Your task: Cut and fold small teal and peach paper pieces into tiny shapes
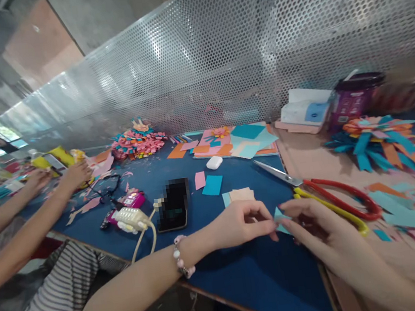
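A small light-blue piece of paper [282, 221], which looks folded, is held up between my two hands above the table. My left hand [241, 224], with a beaded bracelet at the wrist, pinches its left edge between thumb and fingers. From the other side, my right hand [322, 227] grips it between thumb and forefinger. Just behind my left hand lie pale peach paper squares [241, 195], partly covered by it. Scissors with red and yellow handles [336, 202] rest beyond my right hand, blades pointing away to the left.
A phone [174, 206] with a cable lies left, near a white earbud case [214, 162] and a blue paper square [212, 185]. A folded-paper cluster [380, 145], paper scraps [409, 208] and a purple cup [355, 100] are right. Another person's hands [76, 175] work at left.
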Demonstrator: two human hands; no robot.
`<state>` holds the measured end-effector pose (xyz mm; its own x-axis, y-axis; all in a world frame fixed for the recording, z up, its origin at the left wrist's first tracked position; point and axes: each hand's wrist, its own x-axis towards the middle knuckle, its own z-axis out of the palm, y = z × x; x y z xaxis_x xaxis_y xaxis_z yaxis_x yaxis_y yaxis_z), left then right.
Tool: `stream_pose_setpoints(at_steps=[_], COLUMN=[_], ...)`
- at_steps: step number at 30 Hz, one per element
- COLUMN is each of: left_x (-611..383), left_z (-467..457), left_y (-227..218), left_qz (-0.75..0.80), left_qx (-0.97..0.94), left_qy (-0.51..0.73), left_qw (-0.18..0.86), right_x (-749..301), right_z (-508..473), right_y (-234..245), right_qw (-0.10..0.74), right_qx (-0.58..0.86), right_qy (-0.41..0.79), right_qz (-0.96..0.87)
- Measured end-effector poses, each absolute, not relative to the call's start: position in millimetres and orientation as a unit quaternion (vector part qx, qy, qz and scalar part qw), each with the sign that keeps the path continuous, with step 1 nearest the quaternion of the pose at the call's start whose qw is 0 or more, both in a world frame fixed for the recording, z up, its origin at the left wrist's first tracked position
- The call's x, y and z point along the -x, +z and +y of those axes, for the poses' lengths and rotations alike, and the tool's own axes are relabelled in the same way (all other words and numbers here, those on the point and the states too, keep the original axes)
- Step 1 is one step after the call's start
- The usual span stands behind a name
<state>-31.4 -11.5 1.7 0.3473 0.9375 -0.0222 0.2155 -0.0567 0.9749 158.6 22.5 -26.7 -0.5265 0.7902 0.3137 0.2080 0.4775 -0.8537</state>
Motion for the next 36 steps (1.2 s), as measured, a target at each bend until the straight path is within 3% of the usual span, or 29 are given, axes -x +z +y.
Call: stream_pose_setpoints(at_steps=[7, 12, 22, 36], left_x=[32, 33, 31, 28], left_z=[-9, -9, -10, -11], left_y=[3, 3, 2, 3], left_qz=[0.444, 0.433, 0.449, 0.469], left_qx=[-0.610, -0.605, -0.613, -0.612], left_qy=[0.407, 0.393, 0.391, 0.374], left_qw=[0.515, 0.540, 0.519, 0.515], right_x=[-160, -162, -161, -156], right_z=[29, 31, 25, 26], right_y=[-32, -28, -22, -14], right_qw=[0.406, 0.400, 0.375, 0.338], right_qx=[0.227, 0.222, 0.287, 0.299], right_qy=[0.221, 0.189, 0.288, 0.530], right_qz=[-0.857, -0.869, -0.833, -0.718])
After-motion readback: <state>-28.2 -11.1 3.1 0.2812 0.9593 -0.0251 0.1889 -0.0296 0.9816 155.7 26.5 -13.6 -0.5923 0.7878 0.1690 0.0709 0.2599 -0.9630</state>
